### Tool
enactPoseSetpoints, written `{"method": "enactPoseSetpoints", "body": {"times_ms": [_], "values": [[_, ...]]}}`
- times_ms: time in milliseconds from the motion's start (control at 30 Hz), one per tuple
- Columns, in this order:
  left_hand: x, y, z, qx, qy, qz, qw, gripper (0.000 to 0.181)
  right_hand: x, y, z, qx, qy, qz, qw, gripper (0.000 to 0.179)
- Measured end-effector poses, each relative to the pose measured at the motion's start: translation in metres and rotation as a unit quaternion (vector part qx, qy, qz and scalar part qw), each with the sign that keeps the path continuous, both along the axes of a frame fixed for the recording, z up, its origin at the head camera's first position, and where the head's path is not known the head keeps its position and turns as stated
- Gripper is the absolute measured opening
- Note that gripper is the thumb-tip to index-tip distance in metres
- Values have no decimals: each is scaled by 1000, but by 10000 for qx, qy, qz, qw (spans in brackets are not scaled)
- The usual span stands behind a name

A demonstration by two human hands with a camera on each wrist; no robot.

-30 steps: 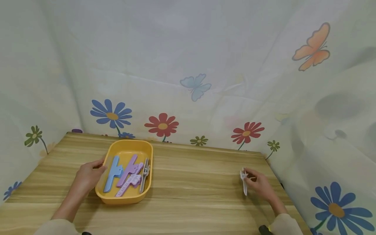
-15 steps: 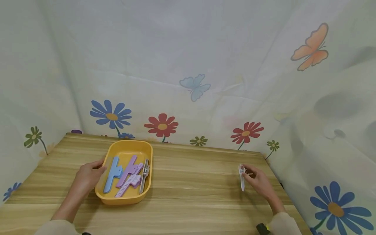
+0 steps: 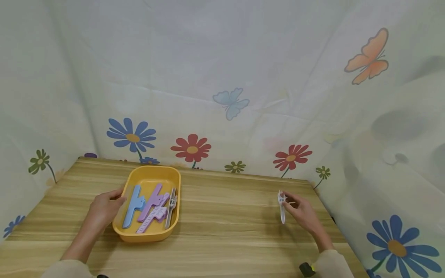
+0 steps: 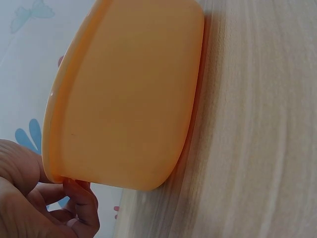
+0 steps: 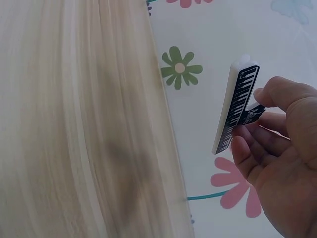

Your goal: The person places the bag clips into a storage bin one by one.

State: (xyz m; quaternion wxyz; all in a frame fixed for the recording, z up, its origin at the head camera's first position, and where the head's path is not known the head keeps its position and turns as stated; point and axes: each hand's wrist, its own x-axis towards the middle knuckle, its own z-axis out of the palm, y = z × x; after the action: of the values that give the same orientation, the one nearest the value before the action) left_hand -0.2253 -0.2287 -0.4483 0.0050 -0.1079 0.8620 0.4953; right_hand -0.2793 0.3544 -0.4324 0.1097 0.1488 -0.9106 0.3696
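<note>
My left hand [image 3: 106, 207] grips the left rim of a yellow plastic tray [image 3: 147, 238], thumb on top and fingers curled under the lip in the left wrist view. Lying in the tray are a blue bag clip [image 3: 130, 211], a purple one [image 3: 151, 204], a lilac one with a printed pattern [image 3: 148, 222] and a grey one [image 3: 169, 213] along the right wall. Off to the right, my right hand [image 3: 303, 212] pinches a white bag clip [image 3: 282, 209] above the table. In the right wrist view, this clip [image 5: 237, 101] shows a black piano-key print, with thumb and fingers on its handle.
The wood-grain table [image 3: 229, 220] stretches between the two hands. A pale curtain [image 3: 180, 77] printed with flowers and butterflies closes in the back and sides. A small purple object [image 3: 90, 155] shows at the back left edge.
My right hand has moved left and slightly toward the back with the white bag clip. The left hand and the tray have stayed in place.
</note>
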Motion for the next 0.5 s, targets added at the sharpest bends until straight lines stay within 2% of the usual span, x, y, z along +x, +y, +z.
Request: {"method": "enactPoseSetpoints", "body": {"times_ms": [233,400,500], "values": [[-1,0,1,-54,-10,21,10000,57,19,-29,29,-43,82,303,9995,40],[0,1,1,-40,-31,44,10000,57,21,-40,35,-40,-13,364,9993,41],[-1,1,0,-30,-68,68,9999,57,19,-44,36,-123,-7,551,9984,41]]}}
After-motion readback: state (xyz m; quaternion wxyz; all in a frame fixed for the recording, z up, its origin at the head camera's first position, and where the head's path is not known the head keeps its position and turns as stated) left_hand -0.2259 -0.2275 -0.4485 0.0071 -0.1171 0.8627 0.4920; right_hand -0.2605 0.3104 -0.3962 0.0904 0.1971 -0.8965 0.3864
